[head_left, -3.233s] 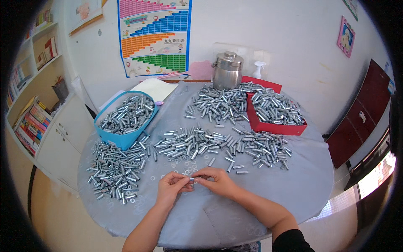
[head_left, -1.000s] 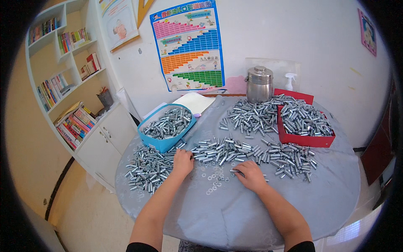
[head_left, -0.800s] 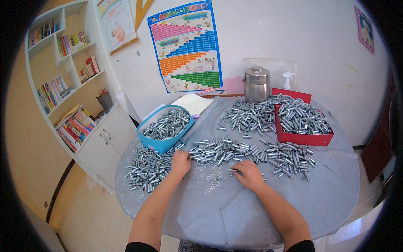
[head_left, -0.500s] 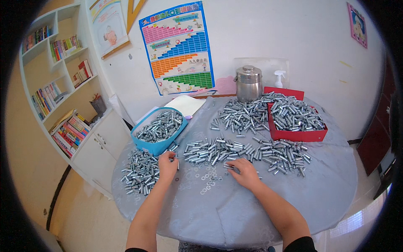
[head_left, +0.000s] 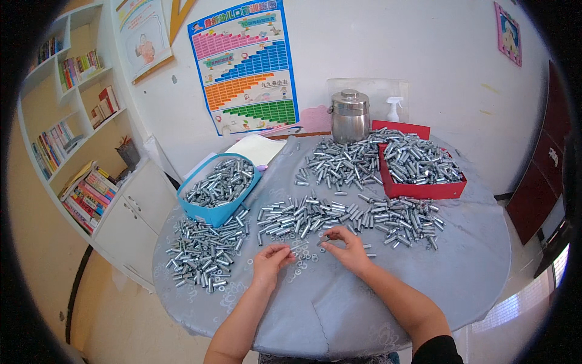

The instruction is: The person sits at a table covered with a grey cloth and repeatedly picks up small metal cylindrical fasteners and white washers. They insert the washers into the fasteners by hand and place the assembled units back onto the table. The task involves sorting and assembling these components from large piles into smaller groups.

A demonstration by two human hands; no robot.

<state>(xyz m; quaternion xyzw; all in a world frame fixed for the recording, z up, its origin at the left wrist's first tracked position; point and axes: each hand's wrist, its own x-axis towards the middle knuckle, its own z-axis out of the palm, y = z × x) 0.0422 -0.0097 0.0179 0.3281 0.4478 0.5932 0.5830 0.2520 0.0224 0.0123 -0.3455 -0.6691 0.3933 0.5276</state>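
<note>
My left hand (head_left: 271,263) is closed in a pinch on a thin metal bolt (head_left: 299,247) that points right. Facing it, my right hand (head_left: 350,250) pinches a short metal piece (head_left: 323,241) whose kind I cannot make out. A gap separates the two pieces. Beneath and between the hands, small washers (head_left: 297,271) are scattered over the cloth. Just beyond lies a heap of silvery metal sleeves (head_left: 297,217), with more sleeves (head_left: 409,219) on the right. To the left spreads a pile of similar metal pieces (head_left: 203,252).
A blue basket (head_left: 218,213) full of metal pieces stands at the left. On the right is a red box (head_left: 424,190), heaped full, with a steel canister (head_left: 350,118) and a white spray bottle (head_left: 394,109) behind. Grey cloth (head_left: 388,303) covers the round table.
My left hand has moved right from the left pile to the washers, carrying a bolt. My right hand stays close to its place, its metal piece now raised toward the left hand. The view has shifted slightly.
</note>
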